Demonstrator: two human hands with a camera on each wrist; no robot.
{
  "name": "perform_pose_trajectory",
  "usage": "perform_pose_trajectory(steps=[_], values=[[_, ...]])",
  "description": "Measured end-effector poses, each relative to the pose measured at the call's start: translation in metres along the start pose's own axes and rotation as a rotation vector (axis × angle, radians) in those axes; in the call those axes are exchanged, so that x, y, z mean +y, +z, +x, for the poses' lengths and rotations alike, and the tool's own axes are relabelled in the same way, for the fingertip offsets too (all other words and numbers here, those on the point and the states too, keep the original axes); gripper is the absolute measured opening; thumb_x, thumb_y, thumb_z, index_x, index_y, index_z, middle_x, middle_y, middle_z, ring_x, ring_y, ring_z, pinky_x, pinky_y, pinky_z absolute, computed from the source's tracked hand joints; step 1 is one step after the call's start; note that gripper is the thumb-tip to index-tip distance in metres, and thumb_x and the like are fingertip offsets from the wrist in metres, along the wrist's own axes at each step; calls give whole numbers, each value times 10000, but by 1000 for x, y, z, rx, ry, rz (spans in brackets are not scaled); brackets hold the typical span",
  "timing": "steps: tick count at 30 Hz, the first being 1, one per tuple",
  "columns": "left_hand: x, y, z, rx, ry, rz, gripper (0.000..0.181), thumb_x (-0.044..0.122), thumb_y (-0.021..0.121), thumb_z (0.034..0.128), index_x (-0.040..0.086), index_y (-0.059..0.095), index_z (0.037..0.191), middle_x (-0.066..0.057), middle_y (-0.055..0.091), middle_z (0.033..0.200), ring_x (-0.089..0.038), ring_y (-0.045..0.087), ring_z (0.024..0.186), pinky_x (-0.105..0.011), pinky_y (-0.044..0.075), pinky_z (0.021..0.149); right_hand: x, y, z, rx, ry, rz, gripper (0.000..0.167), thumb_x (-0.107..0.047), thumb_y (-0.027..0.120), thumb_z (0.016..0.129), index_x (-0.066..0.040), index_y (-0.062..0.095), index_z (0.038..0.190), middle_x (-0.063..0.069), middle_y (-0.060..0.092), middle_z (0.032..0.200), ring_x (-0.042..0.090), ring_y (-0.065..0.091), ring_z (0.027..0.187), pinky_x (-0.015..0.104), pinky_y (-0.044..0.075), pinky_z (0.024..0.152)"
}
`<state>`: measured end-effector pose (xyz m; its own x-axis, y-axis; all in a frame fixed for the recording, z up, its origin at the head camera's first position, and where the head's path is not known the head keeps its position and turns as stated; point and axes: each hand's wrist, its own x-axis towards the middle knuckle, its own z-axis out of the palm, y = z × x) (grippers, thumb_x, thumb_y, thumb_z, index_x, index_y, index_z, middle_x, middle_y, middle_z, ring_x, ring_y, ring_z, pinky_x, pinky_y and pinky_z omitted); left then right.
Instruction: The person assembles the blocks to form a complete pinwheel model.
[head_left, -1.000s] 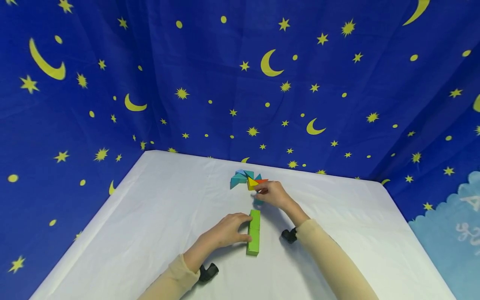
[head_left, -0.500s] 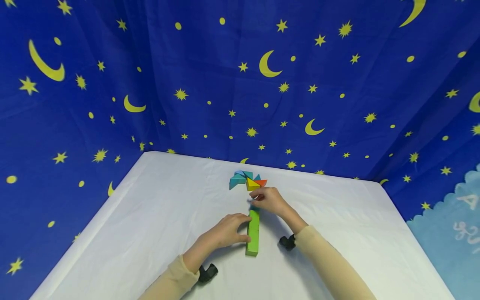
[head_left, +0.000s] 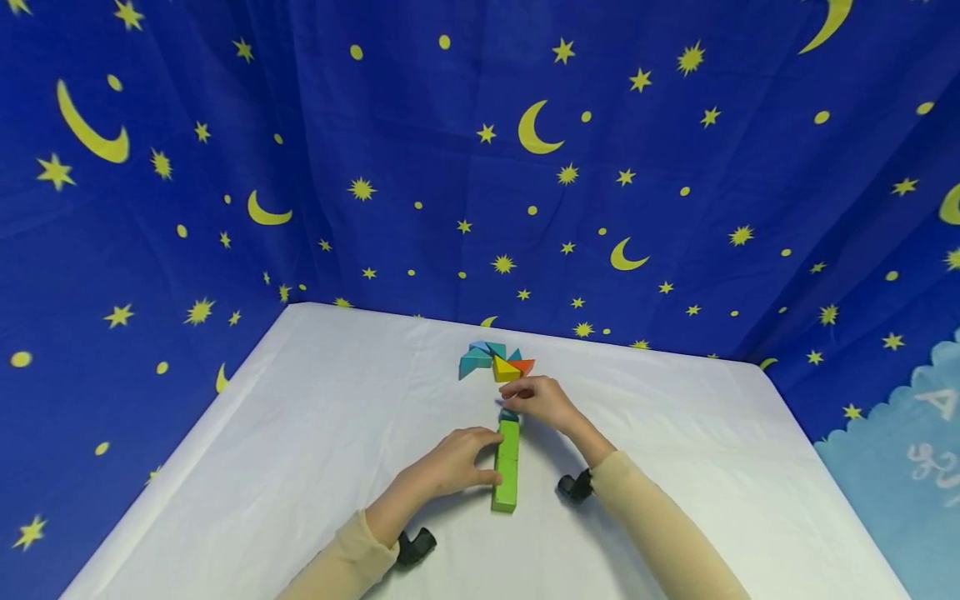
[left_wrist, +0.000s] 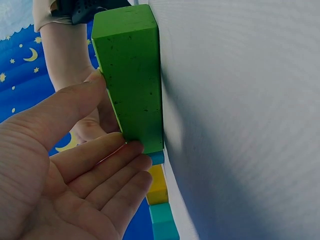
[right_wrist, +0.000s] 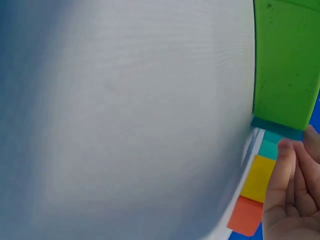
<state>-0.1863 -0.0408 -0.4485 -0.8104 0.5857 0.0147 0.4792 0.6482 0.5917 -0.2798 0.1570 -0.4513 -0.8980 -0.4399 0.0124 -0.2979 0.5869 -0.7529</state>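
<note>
Green blocks point(head_left: 507, 467) form a straight row on the white table, pointing away from the body. My left hand point(head_left: 450, 462) touches their left side with thumb and fingertips, its fingers fairly straight in the left wrist view point(left_wrist: 85, 175). A teal block point(head_left: 509, 414) sits against the far end of the row. My right hand point(head_left: 543, 400) pinches this block at its far side, partly covering it; in the right wrist view the fingertips of the hand point(right_wrist: 295, 195) meet the teal block point(right_wrist: 277, 128) beside the green block point(right_wrist: 287, 65).
Beyond the right hand stands a curved group of blocks, with a yellow one point(head_left: 506, 370), an orange one point(head_left: 527, 365) and several teal and blue ones point(head_left: 475, 359). A blue curtain point(head_left: 420, 150) with moons and stars hangs behind the white table point(head_left: 337, 417).
My right hand has brought the teal block towards me and slightly left, from near the yellow block to the green row's far end. The left hand has stayed beside the green blocks.
</note>
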Motion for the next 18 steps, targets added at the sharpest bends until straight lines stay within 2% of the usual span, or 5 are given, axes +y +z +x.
perform_pose_trajectory(steps=[3,9,18], values=[[0,-1,0,0,-2,1,607,313,738,826,8,537,1312,-110,551,1300,-256,481,1220,-396,376,1020,6,0,2,-23,64,89,223,-125,674,878,-60,706,1089,18,690,962,146,601,820,282,521,721],[0,-1,0,-3,-10,10,612,330,734,828,18,538,1316,-100,551,1304,-247,480,1222,-388,375,1023,9,-1,2,-62,109,212,237,-99,652,888,-29,691,1111,60,696,1014,148,627,847,292,519,755],[-1,0,0,1,-4,4,607,321,737,826,9,541,1309,-103,556,1297,-251,482,1221,-389,375,1022,6,1,-2,-103,105,252,238,-97,652,887,-25,690,1110,61,692,1043,141,622,898,275,504,778]])
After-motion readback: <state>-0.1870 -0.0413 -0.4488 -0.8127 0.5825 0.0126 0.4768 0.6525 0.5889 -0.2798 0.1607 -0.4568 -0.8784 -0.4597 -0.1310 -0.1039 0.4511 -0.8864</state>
